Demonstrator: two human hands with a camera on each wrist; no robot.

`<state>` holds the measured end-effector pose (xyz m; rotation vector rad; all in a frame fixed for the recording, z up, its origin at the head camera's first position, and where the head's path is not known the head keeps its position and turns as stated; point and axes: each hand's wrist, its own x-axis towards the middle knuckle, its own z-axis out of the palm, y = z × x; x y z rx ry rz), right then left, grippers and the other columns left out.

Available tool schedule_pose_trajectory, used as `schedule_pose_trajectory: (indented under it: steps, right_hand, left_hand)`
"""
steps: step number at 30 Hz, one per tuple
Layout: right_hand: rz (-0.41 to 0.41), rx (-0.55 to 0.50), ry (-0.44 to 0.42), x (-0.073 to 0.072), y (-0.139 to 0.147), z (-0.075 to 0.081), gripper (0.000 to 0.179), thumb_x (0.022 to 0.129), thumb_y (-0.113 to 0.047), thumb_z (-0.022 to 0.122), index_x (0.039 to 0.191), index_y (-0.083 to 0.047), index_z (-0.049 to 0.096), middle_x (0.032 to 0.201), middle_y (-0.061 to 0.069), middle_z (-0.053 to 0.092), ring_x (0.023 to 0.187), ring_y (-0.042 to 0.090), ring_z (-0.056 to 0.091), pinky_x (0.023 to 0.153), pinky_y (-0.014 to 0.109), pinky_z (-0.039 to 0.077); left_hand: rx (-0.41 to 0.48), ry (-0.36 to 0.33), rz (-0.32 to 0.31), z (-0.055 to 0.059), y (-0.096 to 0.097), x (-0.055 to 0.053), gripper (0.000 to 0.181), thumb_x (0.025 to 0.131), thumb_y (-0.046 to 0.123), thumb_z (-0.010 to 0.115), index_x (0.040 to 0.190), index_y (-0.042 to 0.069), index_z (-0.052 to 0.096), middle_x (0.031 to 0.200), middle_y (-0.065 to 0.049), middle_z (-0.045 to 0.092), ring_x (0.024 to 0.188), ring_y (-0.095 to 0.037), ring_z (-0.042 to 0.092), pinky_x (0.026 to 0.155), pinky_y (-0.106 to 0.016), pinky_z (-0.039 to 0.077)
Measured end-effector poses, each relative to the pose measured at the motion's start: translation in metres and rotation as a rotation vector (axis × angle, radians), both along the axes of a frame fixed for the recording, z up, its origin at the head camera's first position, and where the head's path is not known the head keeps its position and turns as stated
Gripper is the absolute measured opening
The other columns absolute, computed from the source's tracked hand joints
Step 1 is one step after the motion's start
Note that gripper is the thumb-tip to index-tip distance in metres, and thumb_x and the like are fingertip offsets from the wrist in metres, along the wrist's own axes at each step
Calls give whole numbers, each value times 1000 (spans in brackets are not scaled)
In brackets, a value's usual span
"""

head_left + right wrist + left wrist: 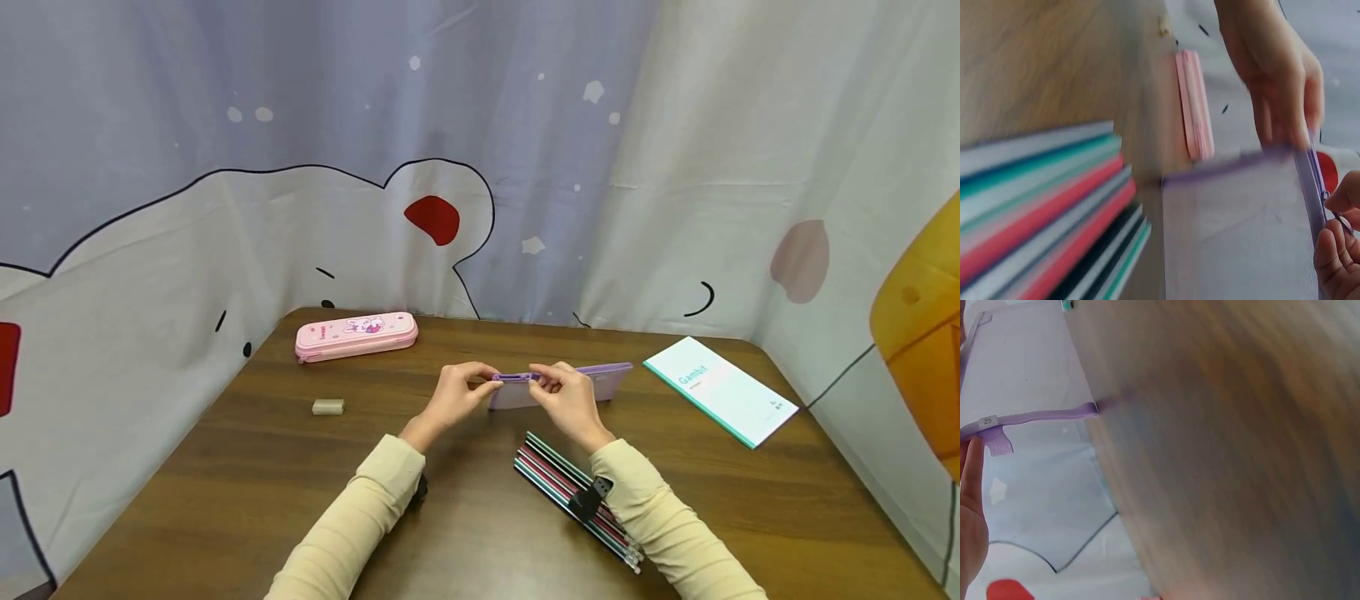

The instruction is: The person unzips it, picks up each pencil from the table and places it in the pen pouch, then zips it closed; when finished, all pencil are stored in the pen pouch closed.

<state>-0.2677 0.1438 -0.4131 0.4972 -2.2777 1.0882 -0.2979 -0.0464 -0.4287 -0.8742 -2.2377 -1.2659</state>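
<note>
A see-through mesh zip pouch (pixel 611 380) with purple trim stands upright on its edge on the table. My left hand (pixel 456 395) pinches its top left corner between thumb and fingers. At the zipper along the top edge, my right hand (pixel 567 402) pinches the zipper pull (pixel 1342 222), seen in the right wrist view. A small purple tab and a "25" label (pixel 988 422) show at the end by the left fingers. Below the right hand lies a bundle of striped pencils (pixel 549 475), partly hidden by the right wrist and sleeve.
A pink pencil case (pixel 356 337) lies at the back left, with a small beige eraser-like block (pixel 327 407) nearer the front. To the right rests a white and teal "Gambit" notebook (pixel 720 392). A printed curtain (pixel 525 167) hangs behind the wooden table (pixel 247 475).
</note>
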Motion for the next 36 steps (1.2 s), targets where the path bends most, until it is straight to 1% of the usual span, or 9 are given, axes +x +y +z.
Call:
schedule_pose_trajectory:
  steps: [10, 14, 18, 23, 27, 30, 32, 34, 36]
  right_hand:
    - [-202, 44, 2, -7, 60, 7, 19, 69, -5, 66, 87, -4, 71, 66, 3, 61, 55, 0, 47, 49, 8, 37]
    - [-228, 60, 3, -8, 80, 8, 19, 70, -5, 66, 88, -4, 71, 67, 5, 62, 55, -2, 47, 49, 8, 36]
    - [-229, 64, -50, -12, 90, 3, 20, 72, -7, 66, 91, -3, 70, 69, 6, 62, 56, -3, 47, 49, 9, 37]
    - [-267, 62, -113, -15, 91, -3, 29, 76, -14, 67, 101, 0, 66, 73, 11, 67, 60, 11, 61, 54, 20, 47]
    - [-308, 16, -103, -14, 89, -2, 38, 77, -21, 66, 106, 3, 62, 78, 14, 69, 66, 24, 66, 59, 34, 51]
    - [-317, -36, -35, -12, 81, 2, 29, 77, -21, 65, 93, 3, 65, 73, 13, 68, 61, 19, 63, 57, 30, 48]
    - [-307, -53, -31, -11, 73, 6, 21, 77, -19, 64, 83, 0, 66, 68, 11, 66, 56, 15, 59, 52, 26, 45]
    - [-272, -52, -88, -10, 62, 10, 19, 78, -20, 63, 76, -2, 66, 65, 10, 65, 54, 13, 56, 51, 22, 43]
    - [-201, -56, -215, -10, 51, 13, 23, 82, -23, 60, 75, -2, 67, 66, 12, 65, 54, 13, 57, 50, 23, 45]
  left_hand:
    - [-16, -78, 75, 4, -34, -4, 11, 77, 12, 67, 82, 2, 68, 79, -10, 69, 71, -17, 66, 65, -20, 53]
    - [-10, -95, 75, 6, -45, -4, 10, 77, 9, 66, 82, 0, 67, 79, -12, 69, 71, -20, 67, 64, -24, 54]
    - [-5, -96, 73, 7, -49, -4, 10, 77, 9, 67, 82, 0, 66, 78, -12, 69, 71, -20, 67, 64, -23, 54]
    - [-19, -50, 87, 6, -44, -1, 11, 77, 10, 67, 81, 1, 66, 77, -11, 69, 68, -17, 66, 62, -19, 53]
    - [-16, -3, 164, 7, -40, 0, 11, 76, 11, 68, 80, 1, 67, 76, -11, 69, 66, -17, 66, 59, -20, 53]
    - [1, 9, 216, 8, -38, 2, 11, 76, 11, 69, 80, 1, 66, 75, -11, 69, 65, -17, 66, 58, -22, 53]
    - [13, 17, 223, 8, -36, 4, 12, 76, 11, 69, 81, 1, 66, 74, -10, 68, 65, -16, 65, 57, -22, 53]
    - [18, 38, 215, 9, -34, 6, 12, 76, 10, 68, 82, 1, 66, 74, -10, 68, 65, -16, 65, 58, -21, 53]
    - [10, 75, 201, 9, -29, 9, 13, 76, 9, 68, 85, 1, 66, 75, -10, 68, 65, -15, 65, 58, -20, 53]
